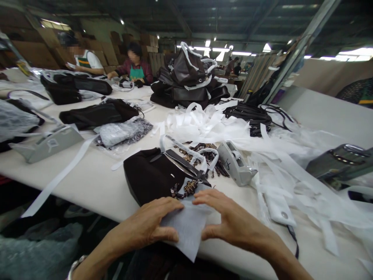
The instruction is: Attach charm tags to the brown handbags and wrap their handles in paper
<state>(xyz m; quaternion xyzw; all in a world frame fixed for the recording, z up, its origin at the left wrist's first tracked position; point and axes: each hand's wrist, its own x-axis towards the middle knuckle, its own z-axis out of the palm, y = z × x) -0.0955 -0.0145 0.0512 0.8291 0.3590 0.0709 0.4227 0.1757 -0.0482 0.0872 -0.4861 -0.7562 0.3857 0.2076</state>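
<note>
A black handbag (154, 173) lies tilted on the table in front of me, its handles (171, 142) wrapped in white. A dark and gold chain charm (190, 187) hangs at its near side, with a thin white sheet (186, 227) under and below it. My left hand (157, 219) is at the sheet's left side, fingers stretched over its upper part and thumb apart. At the right side, my right hand (224, 217) curves with its fingertips at the sheet's top edge and its thumb spread away. Whether the fingertips press on the sheet is hard to see.
A grey tape dispenser (237, 163) stands right of the bag, beside a heap of chains (204, 149). White strips (201, 124) pile behind it; black bags (189, 85) are stacked farther back. Another dispenser (49, 144) stands left. Two people (135, 68) work across the table.
</note>
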